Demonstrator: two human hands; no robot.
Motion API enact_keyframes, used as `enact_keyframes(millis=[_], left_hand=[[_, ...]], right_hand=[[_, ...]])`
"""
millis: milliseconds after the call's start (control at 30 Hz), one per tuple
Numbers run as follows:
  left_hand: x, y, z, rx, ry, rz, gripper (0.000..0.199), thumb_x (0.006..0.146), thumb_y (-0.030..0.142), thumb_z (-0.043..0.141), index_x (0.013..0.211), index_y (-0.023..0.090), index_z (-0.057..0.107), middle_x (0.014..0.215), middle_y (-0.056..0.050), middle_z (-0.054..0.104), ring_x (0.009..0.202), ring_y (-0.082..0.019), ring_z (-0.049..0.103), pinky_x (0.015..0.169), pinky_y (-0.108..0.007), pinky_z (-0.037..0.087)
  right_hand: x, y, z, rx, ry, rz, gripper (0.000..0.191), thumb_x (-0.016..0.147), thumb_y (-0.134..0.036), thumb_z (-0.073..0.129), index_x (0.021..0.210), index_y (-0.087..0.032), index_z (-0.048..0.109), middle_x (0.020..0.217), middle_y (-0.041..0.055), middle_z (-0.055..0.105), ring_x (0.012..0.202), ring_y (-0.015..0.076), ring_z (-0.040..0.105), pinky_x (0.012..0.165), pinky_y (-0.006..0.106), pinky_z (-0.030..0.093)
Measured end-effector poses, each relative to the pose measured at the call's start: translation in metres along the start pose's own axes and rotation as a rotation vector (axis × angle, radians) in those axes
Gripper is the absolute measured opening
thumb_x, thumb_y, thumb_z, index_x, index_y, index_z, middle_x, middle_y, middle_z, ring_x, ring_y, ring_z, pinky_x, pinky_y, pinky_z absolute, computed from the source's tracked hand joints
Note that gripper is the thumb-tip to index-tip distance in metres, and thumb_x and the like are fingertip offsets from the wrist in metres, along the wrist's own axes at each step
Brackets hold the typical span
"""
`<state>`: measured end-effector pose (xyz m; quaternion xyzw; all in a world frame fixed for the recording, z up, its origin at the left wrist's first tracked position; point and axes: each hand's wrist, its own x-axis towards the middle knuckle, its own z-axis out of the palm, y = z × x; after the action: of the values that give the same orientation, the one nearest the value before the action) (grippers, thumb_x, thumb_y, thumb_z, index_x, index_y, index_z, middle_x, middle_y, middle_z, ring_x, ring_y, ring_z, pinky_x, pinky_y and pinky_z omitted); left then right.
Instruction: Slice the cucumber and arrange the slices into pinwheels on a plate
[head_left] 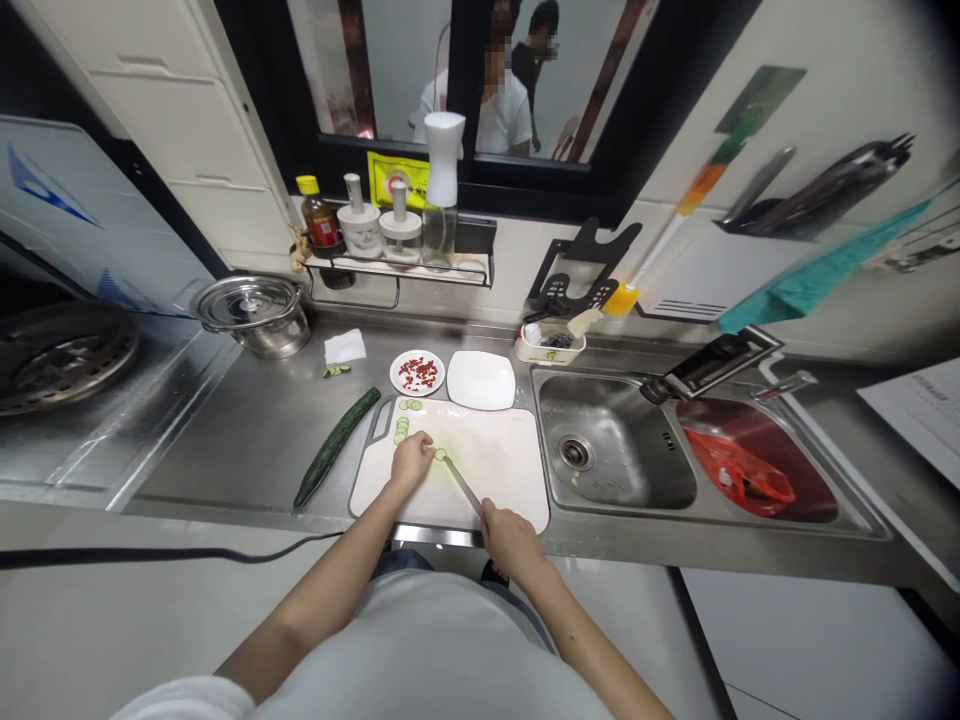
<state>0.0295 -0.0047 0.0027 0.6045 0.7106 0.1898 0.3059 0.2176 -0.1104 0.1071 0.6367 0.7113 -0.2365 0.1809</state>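
Note:
My right hand point(511, 540) is wrapped round the handle of a knife point(465, 486), whose blade points away and to the left over the white cutting board point(502, 480). At the blade's tip lies a thin cucumber slice point(440, 455). My left hand point(412, 460) is closed, with its fingertips at the left edge of that slice. More cucumber slices point(402, 430) lie overlapped near the board's left side, just beyond my left hand, and a few others rest at its far left corner. A long whole cucumber point(337, 447) lies on the counter left of the board.
Behind the board stand a plate of red pieces point(417, 373) and a white plate point(481, 380). A double sink point(622, 440) with a red plastic bag point(739, 475) is at right. A lidded steel pot point(255, 315) stands back left. Two people show through the window.

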Motion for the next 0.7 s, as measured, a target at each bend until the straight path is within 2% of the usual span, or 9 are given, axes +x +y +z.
enact_keyframes(millis=[400, 700], left_hand=[[0.006, 0.001, -0.002, 0.029, -0.030, -0.041, 0.017, 0.075, 0.017, 0.062, 0.091, 0.020, 0.066, 0.087, -0.002, 0.069, 0.080, -0.016, 0.061, 0.073, -0.025, 0.043], [0.007, 0.003, -0.005, 0.025, -0.049, -0.065, 0.016, 0.074, 0.019, 0.065, 0.090, 0.020, 0.066, 0.085, -0.002, 0.069, 0.079, -0.015, 0.061, 0.074, -0.024, 0.043]], right_hand=[[0.019, 0.001, -0.009, -0.005, -0.019, -0.075, 0.031, 0.093, -0.015, 0.030, 0.115, -0.016, 0.053, 0.098, 0.0159, 0.068, 0.091, 0.0239, 0.066, 0.070, 0.030, 0.043], [0.019, 0.004, -0.017, -0.040, -0.065, -0.088, 0.032, 0.095, -0.017, 0.030, 0.116, -0.015, 0.053, 0.102, 0.0158, 0.068, 0.096, 0.0231, 0.065, 0.073, 0.030, 0.044]])
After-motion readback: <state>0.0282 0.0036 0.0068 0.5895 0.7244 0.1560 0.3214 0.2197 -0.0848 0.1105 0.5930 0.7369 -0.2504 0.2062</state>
